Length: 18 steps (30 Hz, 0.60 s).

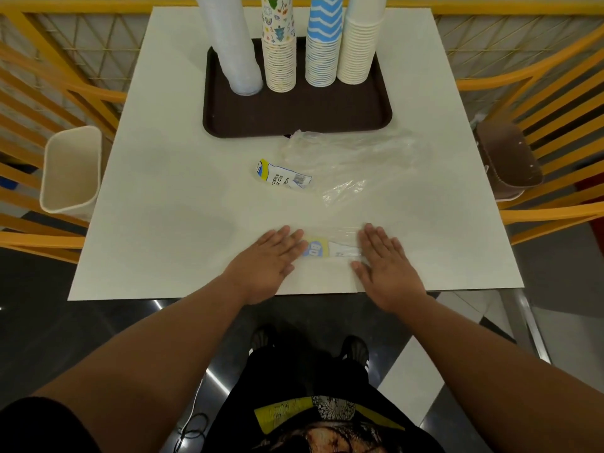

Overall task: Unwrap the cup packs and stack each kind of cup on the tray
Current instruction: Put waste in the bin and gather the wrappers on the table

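Stacking judged complete: 4 cup stacks upright on the brown tray (294,119) at 12 o'clock, none left in wrap. From 11 toward 1 o'clock: clear plastic stack (233,50), leaning slightly; doodle-print stack (279,57); blue zigzag stack (323,50); plain cream stack (358,47). Tops cut off by the frame edge, so stack heights not comparable. Step in hand, as judged: tidying of spent wrappers. Left hand (269,258) and right hand (387,268) both flat, fingers straight, pressing the 2 ends of a flattened wrapper (333,248) at 6 o'clock near the table (170,207) edge; blue-and-yellow label visible between the hands. Nothing gripped by either hand. Second labelled wrapper (282,176) at table centre, lying apart; crumpled clear film (353,161) just beside it toward 2 o'clock, its far end touching or overlapping the tray's near rim. Next move, as judged: folding or gathering of the pressed wrapper, then collection of the other 2 pieces. Thin film likely to slide and spring back, so firm pinch required. Cream bin (72,168) at 9 o'clock and brown bin (510,158) at 3 o'clock, both off the table sides; intended destination not determinable.
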### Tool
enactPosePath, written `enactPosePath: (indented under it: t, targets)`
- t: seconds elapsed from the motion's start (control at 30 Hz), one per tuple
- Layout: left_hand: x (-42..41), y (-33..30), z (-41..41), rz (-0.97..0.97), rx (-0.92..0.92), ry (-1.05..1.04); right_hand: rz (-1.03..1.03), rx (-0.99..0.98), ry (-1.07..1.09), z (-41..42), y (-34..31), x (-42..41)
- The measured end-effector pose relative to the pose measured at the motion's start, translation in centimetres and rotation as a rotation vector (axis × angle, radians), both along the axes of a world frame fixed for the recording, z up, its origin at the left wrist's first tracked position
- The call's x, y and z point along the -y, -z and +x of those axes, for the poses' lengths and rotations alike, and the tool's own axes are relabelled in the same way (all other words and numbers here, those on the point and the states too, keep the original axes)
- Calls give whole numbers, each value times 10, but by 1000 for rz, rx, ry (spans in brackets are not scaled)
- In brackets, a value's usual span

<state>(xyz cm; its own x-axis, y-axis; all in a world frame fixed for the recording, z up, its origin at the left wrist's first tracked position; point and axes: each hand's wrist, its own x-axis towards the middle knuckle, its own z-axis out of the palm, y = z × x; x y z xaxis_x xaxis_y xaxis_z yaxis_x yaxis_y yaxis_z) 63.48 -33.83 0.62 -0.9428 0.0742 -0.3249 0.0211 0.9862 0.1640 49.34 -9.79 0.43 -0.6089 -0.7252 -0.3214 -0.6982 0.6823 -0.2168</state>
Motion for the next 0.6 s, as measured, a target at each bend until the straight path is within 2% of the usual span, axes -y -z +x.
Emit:
enactPosePath:
  t: [0.17,0.27,0.4,0.5,0.6]
  targets:
    - [28,3,14,-40,15,-97,44,7,20,-4,-1,-6]
    - [22,-8,5,-181,39,-88,41,-7,9,-3,-4,-4]
    - [7,-15,0,-302,-181,-11,47,-43,-45,1,-7,3]
    - [-3,-7,2,-165,-270,88,-11,-75,-23,2,-7,7]
    - [-5,-1,-1,-57,-297,65,-104,-165,-24,-1,-4,6]
